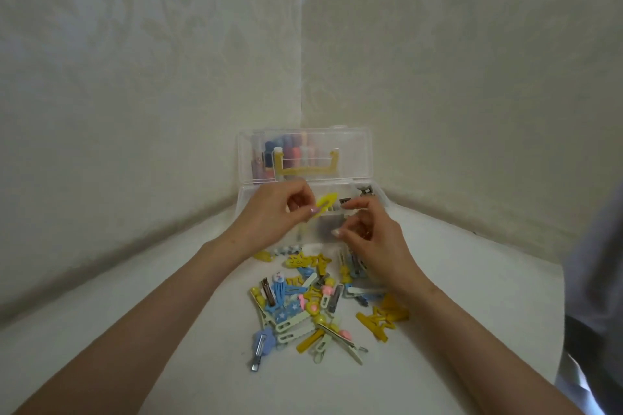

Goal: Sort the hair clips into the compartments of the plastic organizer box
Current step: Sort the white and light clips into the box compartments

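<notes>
1. Now the left hand [276, 209] pinches a yellow clip [326, 203] over the open box [242, 200] at the counter's [472, 280] far corner.
2. Beside it the right hand [374, 239] hovers, fingers curled; whether it holds anything I cannot tell.
3. Nearer, the clip pile [313, 307] lies mid-counter.
</notes>
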Available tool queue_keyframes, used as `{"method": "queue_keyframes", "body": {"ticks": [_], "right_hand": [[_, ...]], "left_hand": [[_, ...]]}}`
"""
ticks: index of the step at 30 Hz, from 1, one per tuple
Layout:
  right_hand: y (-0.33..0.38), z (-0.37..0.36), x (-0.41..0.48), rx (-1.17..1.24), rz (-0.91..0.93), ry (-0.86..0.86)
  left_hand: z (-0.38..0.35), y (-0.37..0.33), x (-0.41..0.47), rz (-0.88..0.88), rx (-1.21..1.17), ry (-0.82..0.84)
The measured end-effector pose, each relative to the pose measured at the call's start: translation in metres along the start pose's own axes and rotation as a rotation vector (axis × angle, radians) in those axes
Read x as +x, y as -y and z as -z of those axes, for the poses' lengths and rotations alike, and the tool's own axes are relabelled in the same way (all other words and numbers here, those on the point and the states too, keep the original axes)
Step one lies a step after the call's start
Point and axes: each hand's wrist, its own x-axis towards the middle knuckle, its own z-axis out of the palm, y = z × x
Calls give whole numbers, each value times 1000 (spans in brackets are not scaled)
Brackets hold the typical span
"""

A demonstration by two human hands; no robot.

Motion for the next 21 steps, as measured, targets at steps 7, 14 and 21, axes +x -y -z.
{"method": "queue_keyframes", "body": {"ticks": [7, 14, 21], "right_hand": [[2, -11, -2, -682, 230, 336], [2, -4, -2, -692, 296, 337], [-6, -2, -1, -597, 401, 217]], "left_hand": [[4, 19, 5, 244, -152, -282], [-6, 21, 17, 321, -172, -269], [-8, 21, 21, 303, 39, -277]]}}
